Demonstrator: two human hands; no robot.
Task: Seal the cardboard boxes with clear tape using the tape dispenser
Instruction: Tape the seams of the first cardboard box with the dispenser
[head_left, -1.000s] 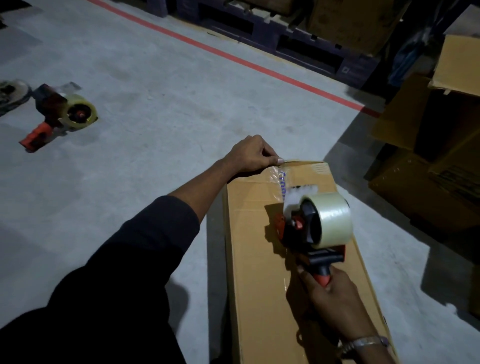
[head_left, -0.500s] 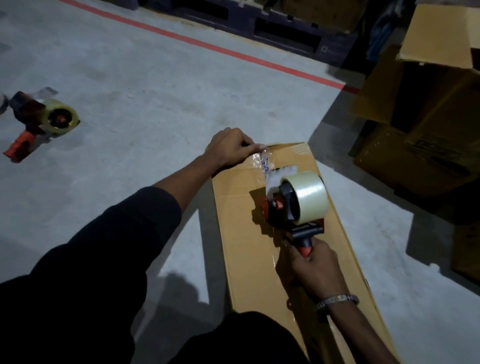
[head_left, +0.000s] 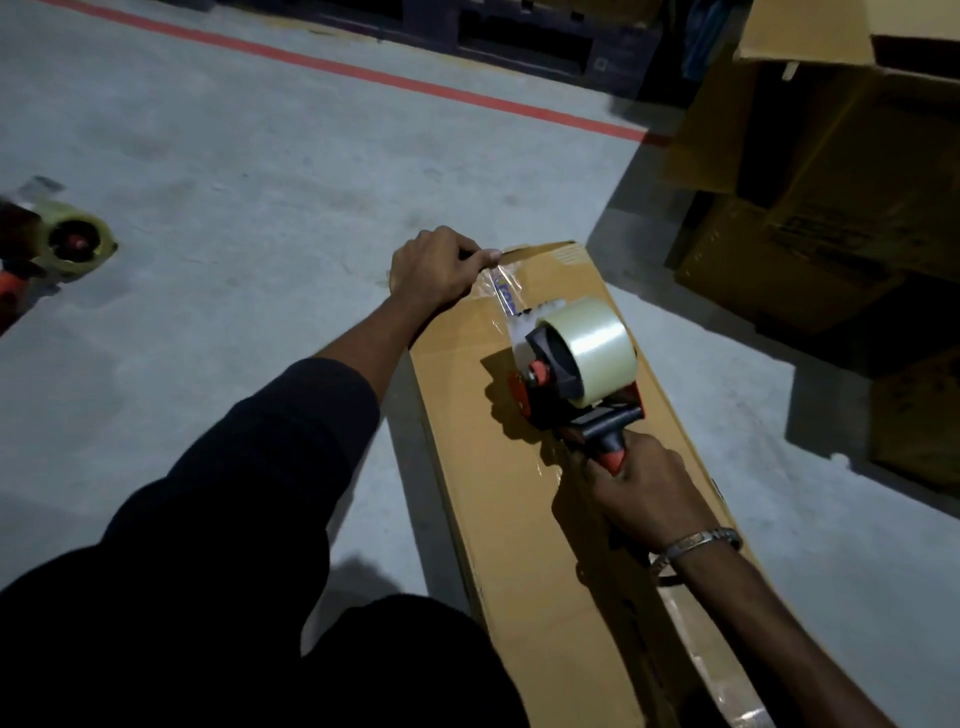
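Observation:
A long flat cardboard box (head_left: 467, 467) lies on the concrete floor, running away from me. My right hand (head_left: 639, 488) grips the red and black handle of a tape dispenser (head_left: 576, 364) that carries a roll of clear tape and sits on the box top near the far end. A strip of clear tape (head_left: 501, 288) runs from the dispenser to the box's far edge. There my left hand (head_left: 436, 267) pinches the tape's end against the edge. More tape shines along the box's middle seam behind the dispenser.
A second tape dispenser (head_left: 67, 244) lies on the floor at the far left. Stacked and open cardboard boxes (head_left: 831, 182) stand to the right. A red floor line (head_left: 363, 73) and dark pallets (head_left: 519, 36) run across the back. My dark trouser leg is at the bottom.
The dispenser has been drawn a little toward me along the box, lengthening the tape strip. My left hand stays at the far edge. The camera has shifted left and down.

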